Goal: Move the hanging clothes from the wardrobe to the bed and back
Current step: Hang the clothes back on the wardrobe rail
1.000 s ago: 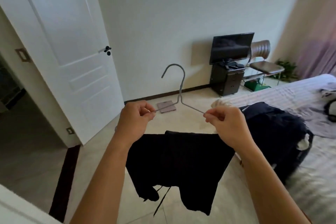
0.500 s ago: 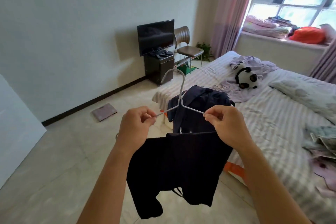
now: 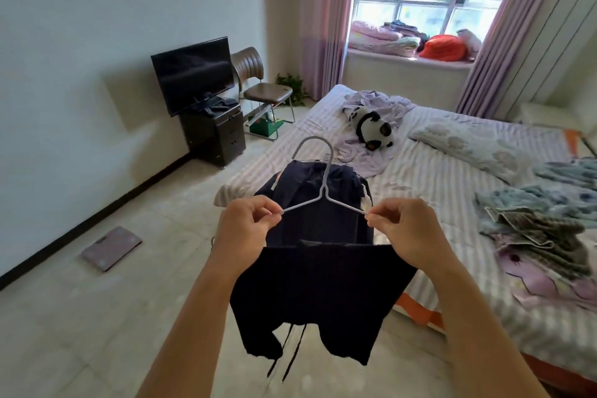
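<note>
- The view has swung from the white door a second ago round to the bed (image 3: 452,191), which now lies straight beyond and to the right of the hands; the person has turned toward it with the load
- Left hand (image 3: 247,226) pinches the left arm of the wire hanger (image 3: 323,197), fingers curled on it; right hand (image 3: 405,229) pinches the right arm the same way; this grip looks unchanged over the last second
- The dark shorts (image 3: 319,294) hang folded over the hanger's lower bar, below and between the hands, drawstrings dangling over the floor
- Just beyond the hands, a heap of dark clothes (image 3: 316,191) already lies at the bed's near corner, with other hanger hooks poking out at its far edge
- Further beyond the hands sit a panda plush (image 3: 374,132) and a pillow (image 3: 475,145); right of the right hand lies a pile of patterned bedding (image 3: 542,229)
- My reading: the wardrobe-to-bed leg is under way, this garment being carried to the heap; what remains is to lay it down there, and later the return trip
</note>
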`<state>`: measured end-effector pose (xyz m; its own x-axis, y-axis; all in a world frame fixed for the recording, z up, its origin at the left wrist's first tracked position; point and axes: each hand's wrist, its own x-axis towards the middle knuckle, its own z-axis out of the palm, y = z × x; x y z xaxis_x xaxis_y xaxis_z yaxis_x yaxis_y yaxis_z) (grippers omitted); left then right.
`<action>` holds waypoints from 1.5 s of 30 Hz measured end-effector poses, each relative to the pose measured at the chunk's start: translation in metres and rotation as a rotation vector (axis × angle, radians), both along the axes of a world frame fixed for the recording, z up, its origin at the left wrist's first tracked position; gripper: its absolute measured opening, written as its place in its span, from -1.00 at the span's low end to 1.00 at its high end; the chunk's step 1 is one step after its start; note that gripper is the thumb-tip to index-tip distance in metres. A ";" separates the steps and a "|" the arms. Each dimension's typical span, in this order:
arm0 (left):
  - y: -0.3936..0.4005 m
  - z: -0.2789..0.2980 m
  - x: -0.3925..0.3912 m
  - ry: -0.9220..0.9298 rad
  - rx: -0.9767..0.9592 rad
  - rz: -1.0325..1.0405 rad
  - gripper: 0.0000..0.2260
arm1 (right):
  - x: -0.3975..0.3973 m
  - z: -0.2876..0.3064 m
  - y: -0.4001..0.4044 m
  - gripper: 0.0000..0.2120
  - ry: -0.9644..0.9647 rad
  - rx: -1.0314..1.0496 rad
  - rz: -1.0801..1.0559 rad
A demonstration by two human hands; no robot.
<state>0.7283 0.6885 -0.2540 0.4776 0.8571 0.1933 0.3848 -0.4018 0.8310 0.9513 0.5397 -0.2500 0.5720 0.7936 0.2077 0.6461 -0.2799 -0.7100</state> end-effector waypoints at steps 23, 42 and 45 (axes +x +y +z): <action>0.216 -0.061 0.234 0.154 -0.060 0.016 -0.77 | 0.207 -0.066 0.198 -0.83 0.084 -0.146 -0.108; 0.460 -0.128 0.388 0.172 -0.167 -0.173 -0.73 | 0.326 -0.112 0.411 -0.88 0.117 -0.266 -0.295; 0.490 -0.137 0.408 0.198 -0.183 -0.199 -0.75 | 0.348 -0.123 0.443 -0.81 0.110 -0.259 -0.307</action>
